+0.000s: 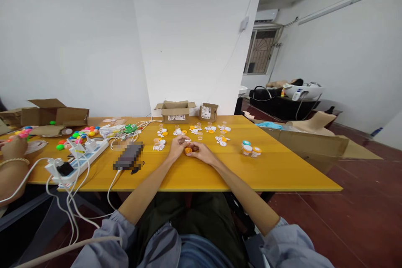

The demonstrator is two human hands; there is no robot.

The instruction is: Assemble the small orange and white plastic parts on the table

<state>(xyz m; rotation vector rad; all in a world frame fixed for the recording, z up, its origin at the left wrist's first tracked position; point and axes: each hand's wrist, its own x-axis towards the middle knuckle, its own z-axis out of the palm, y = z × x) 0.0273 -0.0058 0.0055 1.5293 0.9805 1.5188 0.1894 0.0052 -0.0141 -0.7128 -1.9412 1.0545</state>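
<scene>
My left hand (178, 148) is closed over the table, its fingertips pinching a small white piece (186, 140). Close beside it, my right hand (201, 153) has thumb and fingers closed on a small round orange piece (188, 150). The two hands nearly meet, and fingers cover part of both pieces. Beyond them lie several little groups of white and orange plastic parts (222, 140) with clear cups (200, 136). To the right stand clear containers with orange-rimmed (256, 150) and teal (245, 143) tops.
Two cardboard boxes (176, 112) stand at the table's back edge. At left are a dark blurred device (128, 156), a power strip (83, 163) with trailing white cables, and colourful balls (75, 135). Another person's hand (14, 148) is at the far left.
</scene>
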